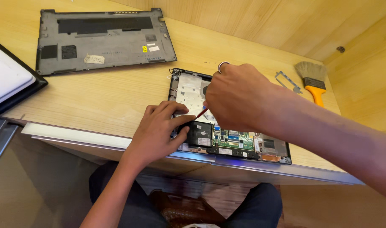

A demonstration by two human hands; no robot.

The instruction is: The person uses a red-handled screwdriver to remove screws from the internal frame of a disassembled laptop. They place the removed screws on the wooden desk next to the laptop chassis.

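An opened laptop (pixel 188 86) lies on the wooden desk with its insides showing: a green circuit board (pixel 239 140) and a black block (pixel 200 133). My left hand (pixel 159 128) rests on the laptop's near left edge, thumb and fingers pressing on the black block. My right hand (pixel 237 95) hovers over the laptop's middle, closed on a thin red-handled tool (pixel 201 112) whose tip points down into the casing. A ring sits on one finger of that hand.
The laptop's grey bottom cover (pixel 102 38) lies at the back left. A yellow-handled brush (pixel 313 82) and a small metal bracket (pixel 288 81) lie at the right. A white device (pixel 9 80) sits at the left edge. Wooden walls enclose the desk behind and right.
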